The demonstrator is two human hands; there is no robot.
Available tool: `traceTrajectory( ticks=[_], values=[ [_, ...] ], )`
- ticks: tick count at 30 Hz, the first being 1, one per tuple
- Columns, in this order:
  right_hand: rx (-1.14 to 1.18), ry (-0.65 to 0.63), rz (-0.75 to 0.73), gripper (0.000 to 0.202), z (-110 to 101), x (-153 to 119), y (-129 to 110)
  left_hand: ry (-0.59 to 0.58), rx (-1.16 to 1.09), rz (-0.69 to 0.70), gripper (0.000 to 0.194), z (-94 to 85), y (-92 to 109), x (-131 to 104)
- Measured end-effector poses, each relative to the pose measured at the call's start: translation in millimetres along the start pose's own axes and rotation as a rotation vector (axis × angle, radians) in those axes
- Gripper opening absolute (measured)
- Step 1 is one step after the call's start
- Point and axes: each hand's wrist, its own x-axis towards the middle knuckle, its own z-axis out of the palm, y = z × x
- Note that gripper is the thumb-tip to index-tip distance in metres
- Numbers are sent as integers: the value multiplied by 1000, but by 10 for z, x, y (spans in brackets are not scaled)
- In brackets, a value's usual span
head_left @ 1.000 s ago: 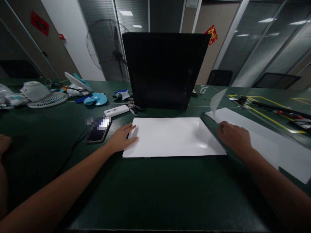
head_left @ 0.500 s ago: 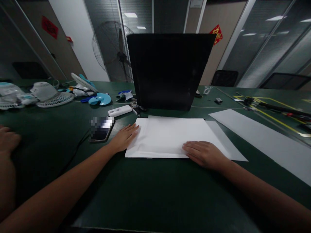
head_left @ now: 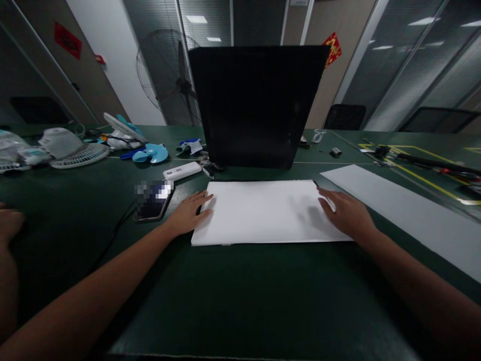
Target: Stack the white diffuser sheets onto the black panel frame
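Glass partitions and pale wall panels fill the top of the frame, dim under ceiling lights, with a large caged fan standing behind at upper left. Below them a dark green table spreads across the whole width. At upper centre a tall black panel stands upright on it. Just in front of that, in the middle of the frame, lies the white paper pile, flat, its near edge running almost level. More white paper lies at a slant on the right.

Squaring the top sheet onto the pile looks to be the step in hand; the next move seems to call for light, even pressure from both sides, so that the edges meet without creasing.

At the pile's left edge the left hand rests open, palm down, fingers spread and pointing inward, forearm reaching up from the lower left. Opposite, the right hand is also open, thumb apart from loosely bent fingers over the right edge; neither grip is closed on anything. Another person's hand shows at the far left.

White fan parts sit at upper left, then a phone beside the left hand, and a small grey block at upper right.
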Motion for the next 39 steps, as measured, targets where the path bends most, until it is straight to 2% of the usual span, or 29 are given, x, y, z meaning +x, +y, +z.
traceTrajectory(
  ticks=[2, 6, 8, 10, 14, 20, 27, 29, 31, 36, 39],
  values=[
    [-72, -75, 181, 58, 44, 50, 375, 25, -23, -17, 73, -1, 3, 9],
    [-164, -99, 378, 71, 196, 39, 1075, 55, -64, -22, 74, -13, 18, 14],
    [-153, -199, 521, 83, 287, 5, 1300, 51, -77, -36, 77, -10, 19, 12],
    [-99, -313, 600, 87, 360, -17, 1412, 35, -67, -51, 81, 6, 9, 13],
    [-69, -358, 564, 77, 399, 7, 1391, 9, -24, -36, 87, 53, -31, 22],
    [-104, -336, 531, 55, 256, 37, 1153, 0, -28, -21, 86, 30, -19, 13],
    [-154, -178, 568, 55, -18, 44, 744, -9, -26, -27, 85, -5, -6, -13],
    [-186, -113, 502, 56, -96, 35, 553, -9, -23, -24, 85, -11, -2, -19],
    [-220, -50, 349, 55, -153, 5, 335, -7, -21, -17, 84, -17, 5, -26],
    [-113, 16, -332, 44, -118, -144, -187, 5, -22, -8, 82, -19, 14, -34],
    [-15, 40, -619, 43, -33, -231, -441, 5, -24, -9, 77, -14, 11, -32]
  ],
)
